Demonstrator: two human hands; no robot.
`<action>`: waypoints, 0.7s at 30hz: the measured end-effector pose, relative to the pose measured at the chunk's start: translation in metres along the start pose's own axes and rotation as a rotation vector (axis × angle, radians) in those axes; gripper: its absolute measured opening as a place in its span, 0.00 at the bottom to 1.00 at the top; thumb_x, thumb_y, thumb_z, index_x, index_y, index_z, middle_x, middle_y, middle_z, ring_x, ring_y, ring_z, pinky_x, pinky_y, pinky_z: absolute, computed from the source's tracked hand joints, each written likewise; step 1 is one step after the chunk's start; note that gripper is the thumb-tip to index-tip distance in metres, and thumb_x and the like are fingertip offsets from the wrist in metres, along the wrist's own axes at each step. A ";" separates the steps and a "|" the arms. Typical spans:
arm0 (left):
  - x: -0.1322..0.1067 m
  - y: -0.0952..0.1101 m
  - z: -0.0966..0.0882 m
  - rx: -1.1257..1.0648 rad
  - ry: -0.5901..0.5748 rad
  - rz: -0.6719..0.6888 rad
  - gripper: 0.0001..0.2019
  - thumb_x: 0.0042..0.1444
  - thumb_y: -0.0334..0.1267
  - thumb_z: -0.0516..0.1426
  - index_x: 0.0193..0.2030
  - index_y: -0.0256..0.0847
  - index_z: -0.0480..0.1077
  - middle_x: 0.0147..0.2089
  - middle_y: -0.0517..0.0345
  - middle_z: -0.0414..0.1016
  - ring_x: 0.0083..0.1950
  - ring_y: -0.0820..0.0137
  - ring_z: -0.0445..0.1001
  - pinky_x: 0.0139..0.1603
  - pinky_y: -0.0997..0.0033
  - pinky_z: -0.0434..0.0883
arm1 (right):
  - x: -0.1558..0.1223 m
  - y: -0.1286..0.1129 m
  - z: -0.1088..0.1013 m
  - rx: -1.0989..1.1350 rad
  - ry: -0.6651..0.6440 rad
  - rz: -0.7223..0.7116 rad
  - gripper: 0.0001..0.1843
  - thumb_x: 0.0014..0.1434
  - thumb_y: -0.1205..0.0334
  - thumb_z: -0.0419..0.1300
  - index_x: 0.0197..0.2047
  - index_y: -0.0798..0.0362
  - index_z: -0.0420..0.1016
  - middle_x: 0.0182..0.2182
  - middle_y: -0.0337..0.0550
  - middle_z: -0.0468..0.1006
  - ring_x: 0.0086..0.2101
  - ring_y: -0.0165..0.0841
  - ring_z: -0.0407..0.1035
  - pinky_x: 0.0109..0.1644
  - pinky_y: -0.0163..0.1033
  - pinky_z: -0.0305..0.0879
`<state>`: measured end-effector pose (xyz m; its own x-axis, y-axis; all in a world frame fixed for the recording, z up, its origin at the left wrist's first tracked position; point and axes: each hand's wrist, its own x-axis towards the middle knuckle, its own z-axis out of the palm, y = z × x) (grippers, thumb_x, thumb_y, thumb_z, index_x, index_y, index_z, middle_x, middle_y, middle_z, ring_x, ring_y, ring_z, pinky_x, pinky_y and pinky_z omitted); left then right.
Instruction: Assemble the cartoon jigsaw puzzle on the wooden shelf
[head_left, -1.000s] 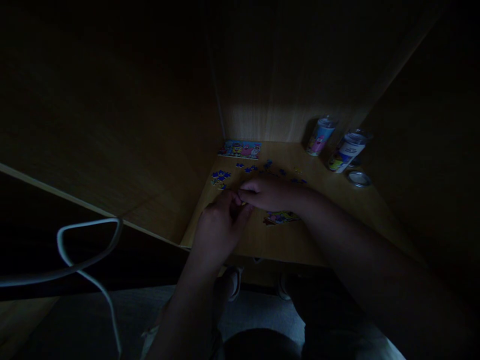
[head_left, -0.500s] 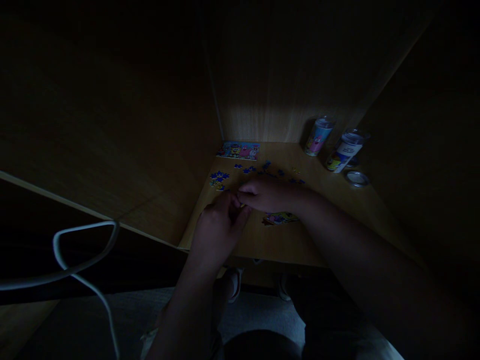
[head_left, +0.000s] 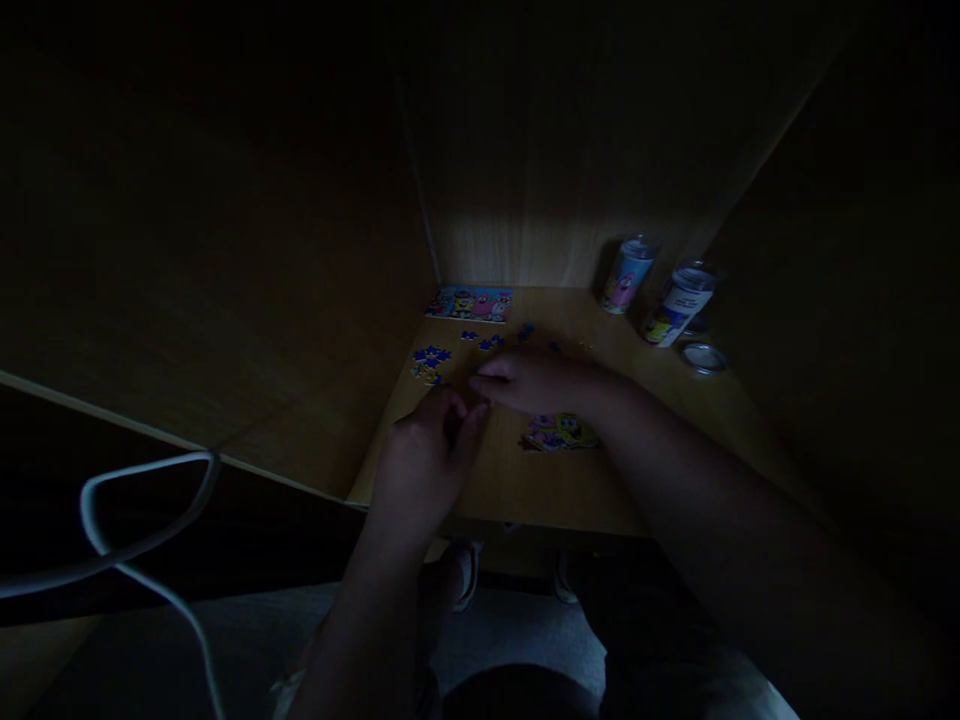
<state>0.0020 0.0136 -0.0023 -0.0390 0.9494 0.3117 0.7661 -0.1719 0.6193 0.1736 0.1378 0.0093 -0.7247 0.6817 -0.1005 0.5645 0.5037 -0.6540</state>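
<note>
My left hand (head_left: 424,450) is over the front left of the wooden tabletop, its thumb and fingers curled together. Just right of it, my right hand (head_left: 529,380) is closed, its fingertips close to the left thumb. Whatever the fingers pinch is too dark and small to make out. Below my right wrist lies a partly joined jigsaw puzzle (head_left: 562,432) with a yellow and pink cartoon picture, partly covered by the forearm. Loose blue-backed puzzle pieces (head_left: 433,355) lie beyond my left hand, and more blue pieces (head_left: 490,342) sit behind my right hand.
A cartoon picture strip (head_left: 470,303) lies at the back left. Two clear-topped cylindrical containers (head_left: 628,275) (head_left: 677,305) stand at the back right, with a round lid (head_left: 703,357) before them. Wooden panels enclose the tabletop (head_left: 495,490). A white cable (head_left: 142,465) loops at left.
My hands have drawn slightly apart, the left one moving a little left. A small yellowish bit seen between the fingers earlier is no longer distinct. More of the joined puzzle shows.
</note>
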 end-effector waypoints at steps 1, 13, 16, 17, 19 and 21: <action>0.000 0.001 -0.001 -0.016 0.008 -0.008 0.12 0.72 0.47 0.60 0.38 0.46 0.70 0.32 0.61 0.78 0.31 0.67 0.78 0.32 0.69 0.64 | 0.000 0.000 -0.001 0.013 0.013 -0.003 0.21 0.77 0.50 0.55 0.35 0.52 0.78 0.29 0.38 0.77 0.30 0.31 0.65 0.36 0.39 0.52; -0.001 -0.003 -0.002 -0.117 0.079 -0.057 0.07 0.72 0.44 0.61 0.46 0.44 0.74 0.36 0.59 0.83 0.33 0.66 0.81 0.35 0.68 0.70 | -0.010 -0.011 -0.009 0.169 0.028 0.009 0.25 0.75 0.39 0.56 0.37 0.51 0.74 0.29 0.36 0.72 0.32 0.32 0.66 0.37 0.38 0.57; -0.001 -0.003 -0.003 -0.135 0.088 -0.067 0.07 0.72 0.43 0.61 0.49 0.44 0.75 0.39 0.58 0.84 0.36 0.65 0.82 0.37 0.68 0.71 | -0.012 -0.012 -0.011 0.195 0.040 0.006 0.27 0.74 0.36 0.55 0.36 0.51 0.73 0.29 0.37 0.72 0.31 0.32 0.66 0.37 0.38 0.57; -0.001 -0.003 -0.003 -0.144 0.084 -0.068 0.07 0.73 0.43 0.61 0.49 0.45 0.75 0.40 0.58 0.85 0.37 0.65 0.83 0.37 0.69 0.72 | -0.011 -0.011 -0.011 0.201 0.044 0.003 0.27 0.74 0.36 0.55 0.35 0.51 0.72 0.29 0.37 0.72 0.31 0.32 0.66 0.37 0.38 0.58; -0.001 -0.003 -0.003 -0.162 0.076 -0.066 0.06 0.73 0.43 0.61 0.49 0.45 0.76 0.41 0.57 0.86 0.38 0.65 0.84 0.39 0.69 0.73 | -0.010 -0.008 -0.010 0.217 0.045 0.006 0.28 0.74 0.35 0.55 0.35 0.51 0.72 0.29 0.37 0.73 0.31 0.32 0.66 0.37 0.38 0.58; -0.001 -0.003 -0.003 -0.173 0.071 -0.064 0.06 0.73 0.43 0.60 0.49 0.45 0.76 0.42 0.57 0.86 0.40 0.65 0.84 0.40 0.69 0.73 | -0.008 -0.006 -0.009 0.224 0.037 0.017 0.28 0.73 0.34 0.56 0.35 0.51 0.72 0.29 0.37 0.73 0.31 0.31 0.66 0.36 0.38 0.58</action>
<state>-0.0025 0.0123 -0.0025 -0.1337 0.9400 0.3139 0.6390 -0.1603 0.7523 0.1798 0.1338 0.0203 -0.6988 0.7099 -0.0878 0.4711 0.3645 -0.8032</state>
